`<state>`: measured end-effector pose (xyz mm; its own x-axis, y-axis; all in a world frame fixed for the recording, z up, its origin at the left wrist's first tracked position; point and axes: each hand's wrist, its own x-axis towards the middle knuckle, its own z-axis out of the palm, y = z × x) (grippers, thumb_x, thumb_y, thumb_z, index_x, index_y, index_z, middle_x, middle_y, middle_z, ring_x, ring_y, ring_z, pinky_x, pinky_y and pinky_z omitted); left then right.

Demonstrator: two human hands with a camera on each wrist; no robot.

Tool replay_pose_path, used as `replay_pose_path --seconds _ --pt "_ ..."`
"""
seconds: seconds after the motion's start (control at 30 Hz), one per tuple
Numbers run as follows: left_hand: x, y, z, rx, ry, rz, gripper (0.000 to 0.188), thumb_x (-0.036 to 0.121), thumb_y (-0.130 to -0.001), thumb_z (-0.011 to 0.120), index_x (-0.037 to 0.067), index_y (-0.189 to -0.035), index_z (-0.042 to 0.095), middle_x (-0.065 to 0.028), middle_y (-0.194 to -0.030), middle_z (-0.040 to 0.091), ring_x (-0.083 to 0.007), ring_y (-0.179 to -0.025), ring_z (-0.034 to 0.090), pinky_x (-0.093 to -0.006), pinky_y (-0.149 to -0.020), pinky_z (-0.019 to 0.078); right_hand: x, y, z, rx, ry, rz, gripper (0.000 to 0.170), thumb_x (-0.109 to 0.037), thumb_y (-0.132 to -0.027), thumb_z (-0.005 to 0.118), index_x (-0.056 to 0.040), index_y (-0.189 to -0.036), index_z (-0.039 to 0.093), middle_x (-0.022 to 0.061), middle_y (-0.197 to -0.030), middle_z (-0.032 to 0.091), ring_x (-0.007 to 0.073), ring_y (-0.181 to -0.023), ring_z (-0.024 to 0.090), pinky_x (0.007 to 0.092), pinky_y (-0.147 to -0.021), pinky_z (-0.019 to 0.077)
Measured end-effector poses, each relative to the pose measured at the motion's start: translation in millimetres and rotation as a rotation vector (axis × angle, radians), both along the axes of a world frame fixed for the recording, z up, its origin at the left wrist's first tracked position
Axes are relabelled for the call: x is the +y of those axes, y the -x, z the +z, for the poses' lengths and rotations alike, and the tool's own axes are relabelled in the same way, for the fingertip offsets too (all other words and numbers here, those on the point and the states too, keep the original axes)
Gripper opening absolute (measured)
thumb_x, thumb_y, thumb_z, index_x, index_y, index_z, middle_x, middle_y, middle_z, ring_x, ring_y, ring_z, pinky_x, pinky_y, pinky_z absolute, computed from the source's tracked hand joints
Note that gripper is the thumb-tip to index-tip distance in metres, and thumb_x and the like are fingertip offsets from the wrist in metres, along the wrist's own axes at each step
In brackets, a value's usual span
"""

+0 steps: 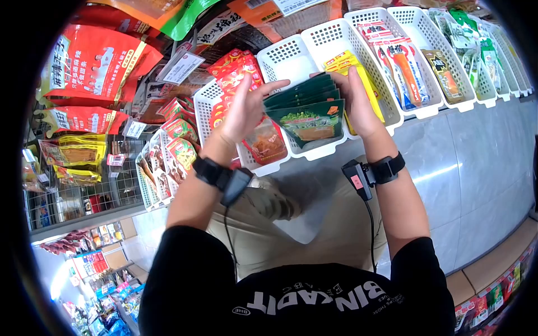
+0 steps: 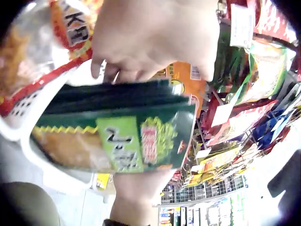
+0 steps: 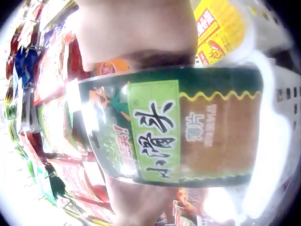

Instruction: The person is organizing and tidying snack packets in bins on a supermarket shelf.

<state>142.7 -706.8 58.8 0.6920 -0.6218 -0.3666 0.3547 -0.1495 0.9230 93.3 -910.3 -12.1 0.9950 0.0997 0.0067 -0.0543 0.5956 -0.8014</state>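
Observation:
A stack of dark green snack packs (image 1: 311, 120) stands tilted in the white basket, its front pack showing a brown window and a light green label. My left hand (image 1: 242, 112) holds the stack's left side, with one finger reaching across the top. On the opposite side, my right hand (image 1: 360, 106) holds the stack's right edge; part of its fingers is hidden behind the packs. Seen close in the left wrist view, fingers of the left hand (image 2: 155, 37) bend at the edge of the packs (image 2: 113, 141). In the right wrist view, the front pack (image 3: 164, 127) faces the camera.
Red packs (image 1: 265, 140) fill the basket to the left, and yellow packs (image 1: 364, 84) lie in the one to the right. More white baskets (image 1: 417, 28) run along the shelf front. Large red bags (image 1: 101, 67) hang on a rack at left, near price tags (image 1: 182, 66).

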Motion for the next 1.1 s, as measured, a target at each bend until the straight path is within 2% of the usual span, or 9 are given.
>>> replay_pose_path --seconds 0.1,0.13,0.3,0.47,0.63,0.67,0.97,1.03,1.1 --pt "-17.5 41.9 -22.3 0.013 0.146 0.537 0.072 0.055 -0.091 0.018 -0.005 -0.123 0.043 -0.0148 -0.12 0.051 -0.0228 -0.115 0.043 -0.0343 -0.102 0.0261 14.7 7.2 7.1 0.13 0.031 -0.132 0.06 -0.046 -0.094 0.027 0.0056 -0.109 0.053 0.0118 -0.102 0.057 0.0171 -0.095 0.052 0.0277 -0.087 0.0395" --pt "-20.5 46.2 -42.1 -0.213 0.205 0.539 0.067 0.051 -0.093 0.021 -0.006 -0.119 0.045 -0.0147 -0.118 0.052 -0.0222 -0.113 0.044 -0.0336 -0.1 0.0277 17.8 9.9 12.4 0.15 0.067 -0.192 0.058 -0.045 -0.094 0.029 0.005 -0.108 0.053 0.0109 -0.101 0.057 0.0158 -0.093 0.052 0.0272 -0.085 0.0399" --pt "-62.7 58.7 -58.6 -0.317 0.349 1.091 0.048 0.038 -0.094 0.025 -0.001 -0.105 0.051 -0.0104 -0.104 0.055 -0.0188 -0.101 0.048 -0.0315 -0.093 0.0319 29.5 12.4 21.4 0.207 0.045 -0.325 0.046 -0.039 -0.093 0.037 0.0015 -0.104 0.055 0.008 -0.096 0.059 0.0127 -0.084 0.055 0.0267 -0.079 0.0426" --pt "-53.6 72.8 -74.8 -0.27 0.477 0.981 0.046 0.036 -0.094 0.026 0.001 -0.106 0.052 -0.0097 -0.109 0.055 -0.0186 -0.102 0.048 -0.0317 -0.094 0.0329 14.4 24.0 -16.1 0.136 0.01 -0.037 0.047 -0.044 -0.092 0.038 -0.0044 -0.114 0.051 0.0051 -0.1 0.057 0.0147 -0.091 0.055 0.0289 -0.082 0.0434" --pt "-83.8 67.5 -89.0 -0.155 0.488 1.38 0.043 0.032 -0.095 0.025 0.0 -0.111 0.048 -0.0083 -0.111 0.052 -0.0176 -0.102 0.046 -0.0306 -0.094 0.0333 50.1 16.8 -5.2 0.222 -0.131 -0.452 0.046 -0.04 -0.095 0.031 -0.0019 -0.114 0.048 0.0056 -0.1 0.054 0.0134 -0.09 0.053 0.0284 -0.083 0.043" --pt "-86.5 61.7 -94.1 -0.22 0.528 1.426 0.041 0.031 -0.095 0.025 0.0 -0.113 0.046 -0.0078 -0.111 0.05 -0.0172 -0.102 0.045 -0.03 -0.093 0.0336 50.5 14.6 -10.1 0.176 -0.068 -0.426 0.051 -0.047 -0.09 0.04 -0.0053 -0.12 0.046 0.0079 -0.11 0.053 0.0171 -0.098 0.053 0.0309 -0.085 0.0435" --pt "-71.6 7.0 -79.3 -0.24 0.483 1.222 0.054 0.047 -0.093 0.026 0.004 -0.116 0.047 -0.0056 -0.115 0.051 -0.0167 -0.102 0.049 -0.0281 -0.09 0.0367 54.9 -42.6 25.3 0.151 -0.011 -0.401 0.05 -0.044 -0.09 0.043 -0.0047 -0.121 0.046 0.0075 -0.113 0.054 0.0157 -0.1 0.052 0.0289 -0.089 0.0389" --pt "-77.8 3.9 -68.8 -0.381 0.38 1.415 0.043 0.032 -0.096 0.027 -0.003 -0.1 0.052 -0.0095 -0.094 0.058 -0.0175 -0.086 0.051 -0.0292 -0.081 0.0388 55.9 -46.9 24.6 0.167 -0.011 -0.421 0.051 -0.045 -0.091 0.041 -0.0035 -0.121 0.046 0.0074 -0.115 0.053 0.016 -0.101 0.051 0.029 -0.092 0.0367" --pt "-80.9 -2.2 -63.3 -0.323 0.478 1.392 0.044 0.03 -0.096 0.027 -0.006 -0.098 0.052 -0.0135 -0.092 0.058 -0.0213 -0.084 0.052 -0.0311 -0.08 0.0393 52.3 -61.6 16.8 0.131 0.003 -0.42 0.051 -0.045 -0.092 0.039 -0.0034 -0.122 0.046 0.0073 -0.117 0.053 0.0157 -0.102 0.051 0.0289 -0.093 0.0357"
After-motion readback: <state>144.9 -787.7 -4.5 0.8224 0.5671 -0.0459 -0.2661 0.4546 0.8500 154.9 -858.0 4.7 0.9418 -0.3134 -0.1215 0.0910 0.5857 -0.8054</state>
